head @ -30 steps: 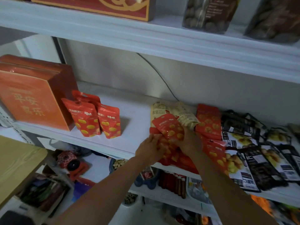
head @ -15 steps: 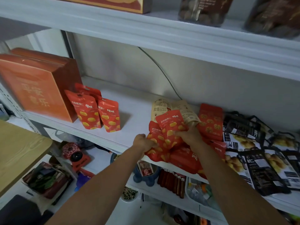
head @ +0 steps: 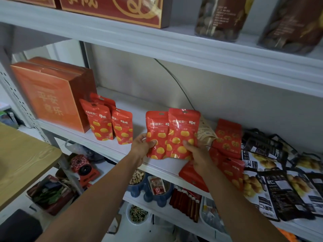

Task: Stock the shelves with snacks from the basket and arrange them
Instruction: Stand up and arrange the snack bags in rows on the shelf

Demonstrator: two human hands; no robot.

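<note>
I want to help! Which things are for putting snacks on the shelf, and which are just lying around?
For the job: left hand holding a red chestnut pouch; right hand holding a second red pouch; standing red pouches; flat red pouches; black snack pouches; middle shelf.
Just lying about: wooden table; red spider-web toy; peanut bowl; wall cable.

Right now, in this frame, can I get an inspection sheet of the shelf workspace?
Surface: white middle shelf, bare between the pouch groups.
Job's things: left held pouch and right held pouch upright, overlapping; standing pouches beside orange box.
Clutter: flat red pouches, black packets, beige packet jumbled at right.
Hands: left hand grips left held pouch; right hand grips right held pouch.
Cables: thin dark cable on back wall.
Surroundings: wooden table at left; jars on upper shelf.
</note>
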